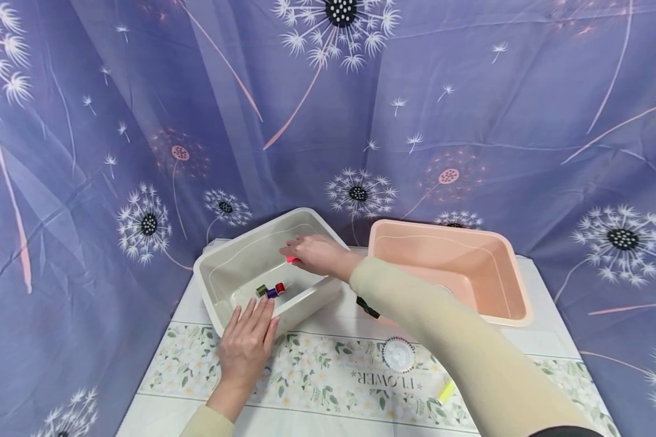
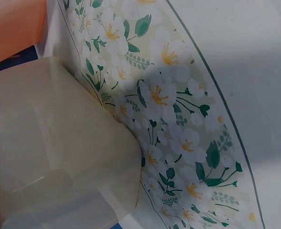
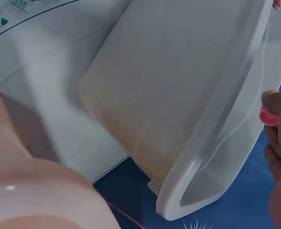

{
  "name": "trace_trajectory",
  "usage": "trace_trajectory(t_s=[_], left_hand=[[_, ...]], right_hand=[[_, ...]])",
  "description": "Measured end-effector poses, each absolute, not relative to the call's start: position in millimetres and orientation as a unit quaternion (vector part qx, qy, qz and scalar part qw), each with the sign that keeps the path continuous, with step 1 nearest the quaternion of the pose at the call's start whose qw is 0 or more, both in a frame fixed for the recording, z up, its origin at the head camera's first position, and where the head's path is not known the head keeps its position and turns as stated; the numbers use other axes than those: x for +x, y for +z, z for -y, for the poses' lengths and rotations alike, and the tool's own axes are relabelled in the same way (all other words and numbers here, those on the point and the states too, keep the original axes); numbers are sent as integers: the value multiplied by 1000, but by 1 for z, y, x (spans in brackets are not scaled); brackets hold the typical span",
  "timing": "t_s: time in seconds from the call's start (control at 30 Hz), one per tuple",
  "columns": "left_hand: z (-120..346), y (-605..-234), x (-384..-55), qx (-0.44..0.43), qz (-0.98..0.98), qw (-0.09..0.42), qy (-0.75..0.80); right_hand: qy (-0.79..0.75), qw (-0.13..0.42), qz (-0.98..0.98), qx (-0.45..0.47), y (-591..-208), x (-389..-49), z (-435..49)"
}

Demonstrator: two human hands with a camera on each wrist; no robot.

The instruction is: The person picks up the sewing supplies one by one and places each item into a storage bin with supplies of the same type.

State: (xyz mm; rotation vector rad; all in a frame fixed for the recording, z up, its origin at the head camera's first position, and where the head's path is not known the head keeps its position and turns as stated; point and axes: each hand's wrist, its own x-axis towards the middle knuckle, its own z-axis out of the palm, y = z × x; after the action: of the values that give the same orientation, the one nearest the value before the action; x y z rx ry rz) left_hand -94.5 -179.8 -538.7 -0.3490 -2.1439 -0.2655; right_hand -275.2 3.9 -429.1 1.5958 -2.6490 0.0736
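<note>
1. Neon pink-red, glossy, small cylinder [image 1: 291,259] sits between the thumb and fingers of your right hand [image 1: 317,252]; that grip is pinching it, and the right wrist view shows its round, rimmed end beside your thumb.
2. You have it within the opening of the grey-white, rectangular plastic bin [image 1: 313,307], toward the bin's right part and apart from the things lying on its floor; how high above the floor you hold it, you cannot tell from these views.
3. Your left hand [image 1: 246,343] has a released grip: its fingers lie extended over the bin's near rim, grasping nothing, their tips pointing into the bin.
4. On the bin's floor, just past those fingertips, you have a cluster of small thread spools: one olive green [image 1: 261,291], one purple [image 1: 271,293] and one deep red [image 1: 280,288], lying close together.
5. Right of the bin stands a peach, rectangular plastic tub [image 1: 443,255], partly covered by your cream ribbed sleeve [image 1: 415,303].
6. Between bin and tub, you can see a dark object [image 1: 367,306], partly hidden by that sleeve.
7. Nearer you than the bin, to its right, a white disc ringed with small dark beads [image 1: 398,354] and a yellow piece [image 1: 446,391] lie on the flower-printed table [image 1: 284,425].
</note>
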Motion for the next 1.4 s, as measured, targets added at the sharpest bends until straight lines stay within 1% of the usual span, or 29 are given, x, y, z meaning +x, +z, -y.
trace_trajectory(t_s=[0.13, 0.57, 0.8, 1.07, 1.23, 1.4], left_hand=[[180, -539, -95, -142, 872, 457, -105], [180, -539, -95, -140, 873, 454, -109], [179, -539, -95, -139, 872, 457, -103], [178, -539, -95, -139, 873, 455, -108], [178, -538, -95, -141, 872, 455, -114], [179, -539, -94, -140, 871, 457, -111]], right_hand=[[3, 10, 861, 509, -429, -276, -2], [-41, 0, 860, 509, -437, -281, 5], [-47, 4, 860, 508, -440, -283, 9], [-74, -23, 868, 490, -437, -284, 12], [-69, -11, 864, 498, -434, -286, 8], [-43, -14, 869, 492, -429, -285, -1]])
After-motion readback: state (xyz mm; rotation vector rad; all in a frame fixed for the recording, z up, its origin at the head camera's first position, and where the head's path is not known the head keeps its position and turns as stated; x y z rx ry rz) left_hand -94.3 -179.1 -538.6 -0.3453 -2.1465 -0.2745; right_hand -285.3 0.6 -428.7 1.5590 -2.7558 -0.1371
